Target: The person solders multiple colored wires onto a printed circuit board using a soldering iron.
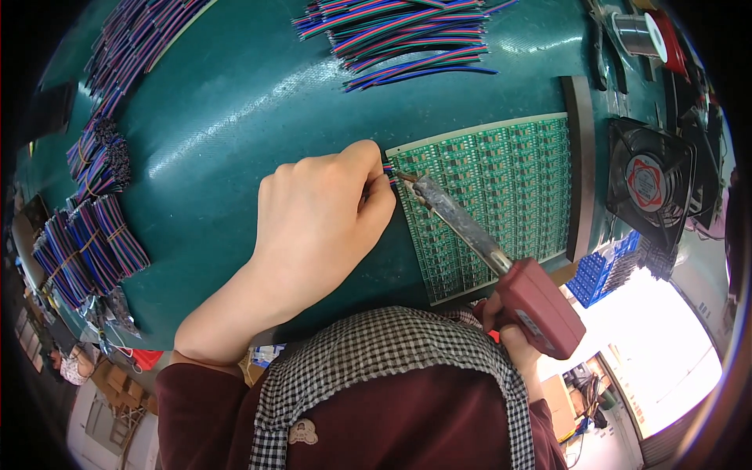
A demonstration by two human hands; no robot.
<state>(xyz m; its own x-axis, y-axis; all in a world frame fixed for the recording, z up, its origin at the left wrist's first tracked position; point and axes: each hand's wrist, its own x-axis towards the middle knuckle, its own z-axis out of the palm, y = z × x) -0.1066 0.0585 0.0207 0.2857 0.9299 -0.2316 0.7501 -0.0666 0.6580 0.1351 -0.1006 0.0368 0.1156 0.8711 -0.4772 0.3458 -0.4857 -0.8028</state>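
My left hand (325, 200) is closed in a pinch on a short multicoloured ribbon wire (388, 169). The wire's end meets the upper left corner of a green panel of small circuit boards (486, 200). In my right hand (513, 337) is a red soldering gun (540, 309), gripped by its handle, which hides part of the fingers. Its long grey barrel slants up and left over the panel, and the tip (403, 176) is at the wire end. Whether tip and wire touch is too small to tell.
Loose ribbon wires (407, 39) lie at the far side of the green mat (227, 102). Tied wire bundles (90, 247) sit at left. A dark bar (580, 168) borders the panel's right edge; beyond it stand a black fan (650, 176), a solder spool (638, 35) and a blue basket (603, 270).
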